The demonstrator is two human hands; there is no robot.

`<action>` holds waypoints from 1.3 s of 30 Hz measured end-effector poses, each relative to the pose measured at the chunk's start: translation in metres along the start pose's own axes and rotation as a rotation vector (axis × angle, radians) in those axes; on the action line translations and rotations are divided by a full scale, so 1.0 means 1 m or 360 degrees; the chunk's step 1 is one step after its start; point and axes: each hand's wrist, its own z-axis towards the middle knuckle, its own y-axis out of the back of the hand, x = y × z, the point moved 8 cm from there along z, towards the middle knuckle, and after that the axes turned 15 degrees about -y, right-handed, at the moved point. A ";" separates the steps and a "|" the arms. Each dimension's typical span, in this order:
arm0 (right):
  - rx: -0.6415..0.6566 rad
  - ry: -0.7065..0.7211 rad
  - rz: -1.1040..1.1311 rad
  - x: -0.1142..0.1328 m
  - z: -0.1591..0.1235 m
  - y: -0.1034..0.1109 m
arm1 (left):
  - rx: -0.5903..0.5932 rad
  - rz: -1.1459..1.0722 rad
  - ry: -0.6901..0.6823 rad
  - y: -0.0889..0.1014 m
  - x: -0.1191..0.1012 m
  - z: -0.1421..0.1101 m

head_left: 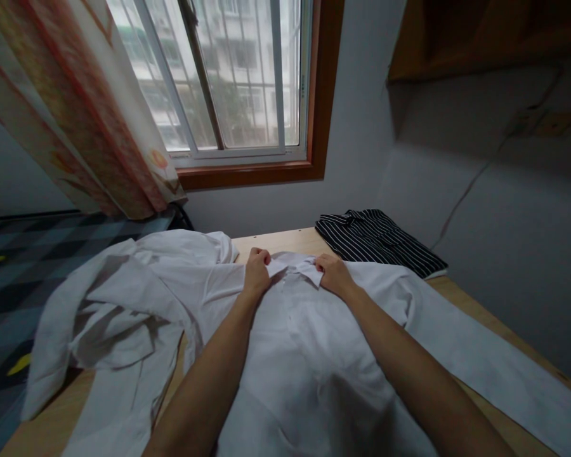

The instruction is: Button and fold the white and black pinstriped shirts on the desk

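A white long-sleeved shirt (309, 336) lies spread front side up on the wooden table, its collar toward the window. My left hand (257, 271) is closed on the left side of the collar. Across from it, my right hand (334, 274) pinches the collar's right side, near its pointed tip. One sleeve runs out to the lower right over the table edge. The other side of the shirt meets a crumpled heap of white cloth (118, 311) on the left; where one ends and the other begins is hard to tell.
A folded black garment with white stripes (380, 238) rests at the table's far right corner. The wooden table (285, 240) stands against the wall below a window (238, 76). A checked bed (9, 304) and a flowered curtain (90, 114) are at left. A shelf (495, 38) hangs upper right.
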 end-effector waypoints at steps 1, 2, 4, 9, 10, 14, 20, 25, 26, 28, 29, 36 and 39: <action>0.0081 0.0021 0.0122 0.000 -0.001 -0.002 | 0.0018 -0.0110 -0.0026 0.000 0.001 0.001; 0.0153 0.0027 0.0263 -0.001 -0.001 -0.004 | 0.0061 -0.0230 -0.0057 -0.002 0.001 0.002; 0.0220 -0.0038 0.0527 -0.009 0.001 -0.006 | 0.0179 -0.0440 -0.0071 -0.006 0.004 0.004; -0.0044 -0.0420 0.0647 -0.038 0.013 -0.004 | 0.0256 -0.0435 0.0198 -0.006 0.027 0.006; -0.0128 -0.0462 0.0590 -0.040 0.014 -0.002 | 0.0269 -0.0344 0.0262 -0.006 0.030 0.006; -0.0151 -0.0646 0.0329 -0.038 0.017 -0.005 | 0.0477 0.0224 0.0427 -0.004 0.030 0.008; 0.0096 -0.0803 0.0345 -0.039 0.019 -0.018 | 0.0756 0.0416 0.0483 -0.008 0.023 0.008; 0.0060 -0.0845 0.0241 -0.040 0.019 -0.022 | 0.0585 0.0478 0.0438 0.000 0.015 0.009; 0.0072 -0.0831 0.0191 -0.038 0.018 -0.023 | 0.0546 0.0477 0.0436 0.002 0.013 0.010; 0.0068 -0.0815 0.0150 -0.036 0.017 -0.023 | 0.0481 0.0480 0.0430 0.009 0.009 0.012; 0.0049 -0.0828 0.0196 -0.036 0.016 -0.021 | 0.0448 0.0475 0.0421 0.013 0.008 0.013; 0.0054 -0.1145 0.1333 -0.050 0.022 -0.018 | 0.0014 -0.0510 0.0583 0.031 0.022 0.003; 0.0234 -0.1188 0.1571 -0.045 0.025 -0.021 | -0.0208 -0.0946 0.0674 0.028 0.029 -0.009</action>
